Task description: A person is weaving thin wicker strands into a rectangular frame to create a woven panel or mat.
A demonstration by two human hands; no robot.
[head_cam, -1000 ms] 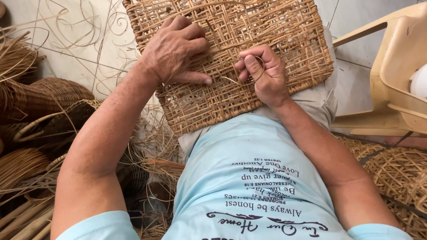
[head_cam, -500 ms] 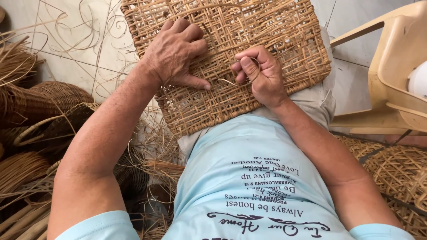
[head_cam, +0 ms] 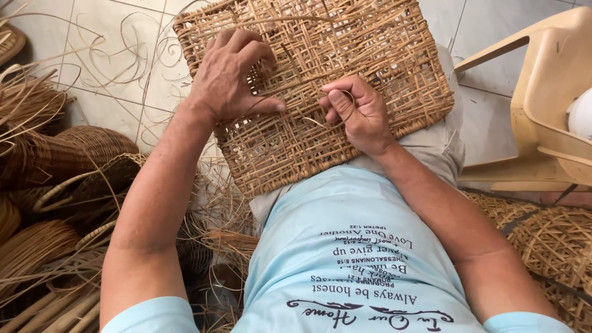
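A flat woven rattan panel lies across my lap, with loose strips sticking out of its weave. My left hand rests palm down on the panel's left half, fingers spread and thumb pointing right. My right hand sits on the panel's near edge with its fingers curled around a thin rattan strip, whose free end juts out between the two hands. I wear a light blue printed shirt.
Woven baskets and bundles of rattan strips are piled on the left. Loose curled strips lie on the tiled floor. A beige plastic chair stands at right, with more woven pieces below it.
My right hand has shifted slightly along the panel's near edge, drawing the strip. My left hand stays pressed flat on the weave.
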